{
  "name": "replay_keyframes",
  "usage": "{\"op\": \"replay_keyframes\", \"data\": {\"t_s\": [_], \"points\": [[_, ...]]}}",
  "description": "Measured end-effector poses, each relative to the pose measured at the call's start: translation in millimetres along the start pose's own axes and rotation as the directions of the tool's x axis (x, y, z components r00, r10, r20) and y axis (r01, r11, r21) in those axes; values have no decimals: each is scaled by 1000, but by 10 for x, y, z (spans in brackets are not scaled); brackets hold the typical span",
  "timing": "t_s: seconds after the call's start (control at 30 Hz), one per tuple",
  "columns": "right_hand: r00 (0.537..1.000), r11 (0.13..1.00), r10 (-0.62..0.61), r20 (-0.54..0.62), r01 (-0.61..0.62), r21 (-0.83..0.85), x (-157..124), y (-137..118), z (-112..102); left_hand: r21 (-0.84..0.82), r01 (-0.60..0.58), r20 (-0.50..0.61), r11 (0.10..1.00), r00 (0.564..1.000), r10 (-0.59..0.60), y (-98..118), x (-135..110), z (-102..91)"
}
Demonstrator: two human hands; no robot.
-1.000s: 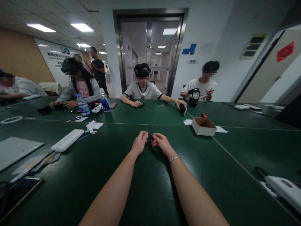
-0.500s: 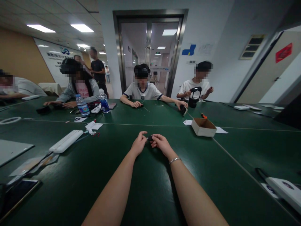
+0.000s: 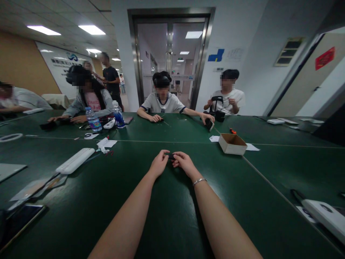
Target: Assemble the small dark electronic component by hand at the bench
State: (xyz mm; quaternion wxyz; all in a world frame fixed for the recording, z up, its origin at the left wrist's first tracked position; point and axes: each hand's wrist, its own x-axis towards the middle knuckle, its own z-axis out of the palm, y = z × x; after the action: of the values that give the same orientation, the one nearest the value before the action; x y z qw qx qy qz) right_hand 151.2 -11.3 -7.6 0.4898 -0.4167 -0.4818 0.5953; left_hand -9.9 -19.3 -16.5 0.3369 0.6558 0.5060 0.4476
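Observation:
A small dark object point(image 3: 171, 157), too small to identify, lies between my two hands just above the green table point(image 3: 172, 216). My right hand point(image 3: 184, 164) pinches its right end between thumb and fingers. At its left end, the thumb and fingers of my left hand point(image 3: 159, 163) close in on it, the index finger reaching over the top. My fingers hide part of the object. A silver bracelet circles my right wrist.
An open cardboard box point(image 3: 232, 144) stands ahead on the right, near an orange-handled tool point(image 3: 233, 131). To the left lie a white power strip point(image 3: 75, 160) and a phone point(image 3: 23, 225). Two water bottles point(image 3: 93, 119) stand farther back. Several people sit across the table.
A pale tip at the object's left end no longer shows; the object now looks dark throughout. My hands have barely moved. The person at far right has shifted a black headset.

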Motion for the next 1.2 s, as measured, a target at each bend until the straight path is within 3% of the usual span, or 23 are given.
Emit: {"op": "replay_keyframes", "data": {"t_s": [0.13, 0.27, 0.63, 1.2], "points": [[1000, 1000, -1, 16, 1, 0, 3, 3, -4, -17, 28, 10, 999, 1000, -27, 14, 4, 0], [1000, 1000, -8, 11, 8, -21, 11, 12, -8, 21, -19, -37, 1000, 999, 20, 14, 13, 8], [1000, 1000, -8, 12, 8, -23, 1, -6, 4, 2, 58, -9, 998, 998, -58, 38, 5, -6], [1000, 1000, -4, 23, 4, -6, 11, 14, -1, 15, 53, -12, 999, 999, -52, 11, 21, -3]]}}
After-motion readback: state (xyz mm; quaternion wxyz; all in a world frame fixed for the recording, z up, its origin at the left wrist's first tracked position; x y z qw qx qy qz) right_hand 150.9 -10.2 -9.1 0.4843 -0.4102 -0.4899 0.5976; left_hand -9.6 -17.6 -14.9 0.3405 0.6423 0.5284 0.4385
